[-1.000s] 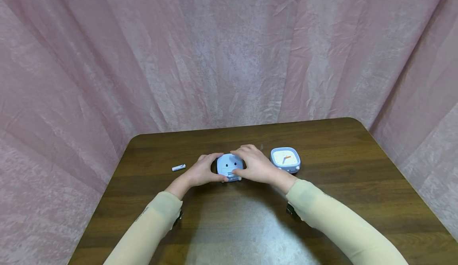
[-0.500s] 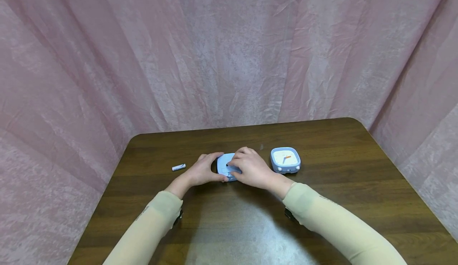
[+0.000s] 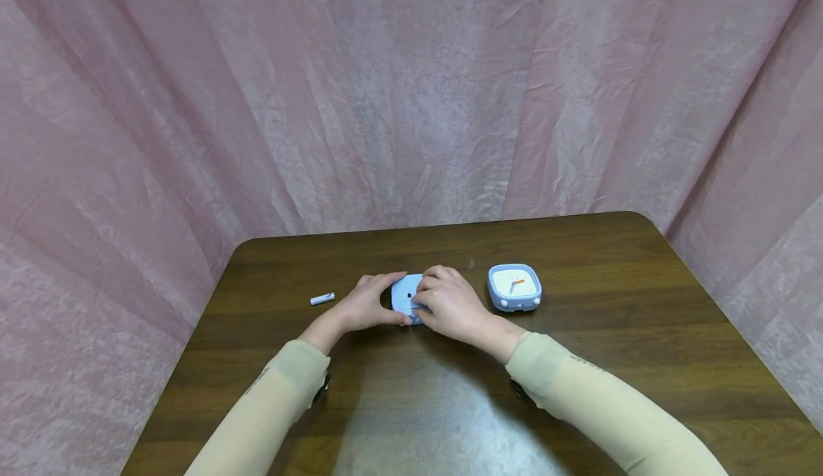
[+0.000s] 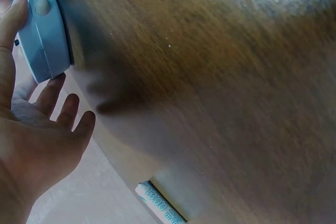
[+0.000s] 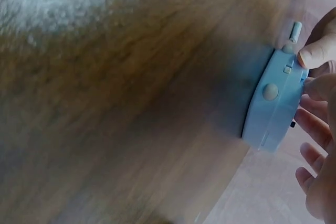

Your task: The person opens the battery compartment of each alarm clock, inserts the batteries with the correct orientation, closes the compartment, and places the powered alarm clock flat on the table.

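A light blue alarm clock (image 3: 405, 291) lies face down on the table, its back with a small black knob turned up. My left hand (image 3: 368, 304) grips its left side, thumb at the near edge and fingers at the far edge. My right hand (image 3: 453, 304) is over the back, fingers curled, thumb and index finger at the battery cover area near the front edge. What lies under these fingertips is hidden. In the right wrist view, a round button (image 5: 270, 92) shows on the clock's side. A white battery (image 3: 322, 299) lies to the left of my left hand.
A second blue alarm clock (image 3: 514, 288) with a white dial and orange hand lies face up to the right of my right hand. The brown wooden table (image 3: 411, 404) ends at the back before a pink curtain (image 3: 411, 104).
My right hand has left the clock's right edge, moved left over its back, and its fingers have curled in. My left hand keeps its grip on the clock. The battery has stayed in place.
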The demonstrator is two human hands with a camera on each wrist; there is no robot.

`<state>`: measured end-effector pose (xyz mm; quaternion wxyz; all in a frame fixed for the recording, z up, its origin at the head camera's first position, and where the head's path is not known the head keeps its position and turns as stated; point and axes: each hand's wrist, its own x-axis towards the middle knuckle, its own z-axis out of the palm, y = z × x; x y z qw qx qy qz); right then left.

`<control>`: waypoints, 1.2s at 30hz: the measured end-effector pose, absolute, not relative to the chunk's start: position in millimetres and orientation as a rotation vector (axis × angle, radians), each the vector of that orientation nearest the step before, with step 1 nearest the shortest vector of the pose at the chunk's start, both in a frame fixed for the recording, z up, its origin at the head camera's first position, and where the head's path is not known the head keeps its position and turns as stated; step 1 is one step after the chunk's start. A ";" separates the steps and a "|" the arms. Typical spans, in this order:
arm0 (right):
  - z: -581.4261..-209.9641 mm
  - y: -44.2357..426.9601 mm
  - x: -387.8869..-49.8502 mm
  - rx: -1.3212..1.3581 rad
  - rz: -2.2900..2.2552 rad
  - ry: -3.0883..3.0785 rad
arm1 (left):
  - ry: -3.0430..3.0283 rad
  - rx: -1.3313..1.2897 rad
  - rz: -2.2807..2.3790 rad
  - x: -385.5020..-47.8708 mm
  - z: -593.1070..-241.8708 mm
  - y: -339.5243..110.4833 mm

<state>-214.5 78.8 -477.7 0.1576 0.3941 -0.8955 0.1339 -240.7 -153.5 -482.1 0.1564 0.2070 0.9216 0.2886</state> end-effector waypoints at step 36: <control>-483.3 69.6 -209.9 1.043 0.291 -2.423 | 2.619 0.553 0.827 -242.2 -479.2 -152.1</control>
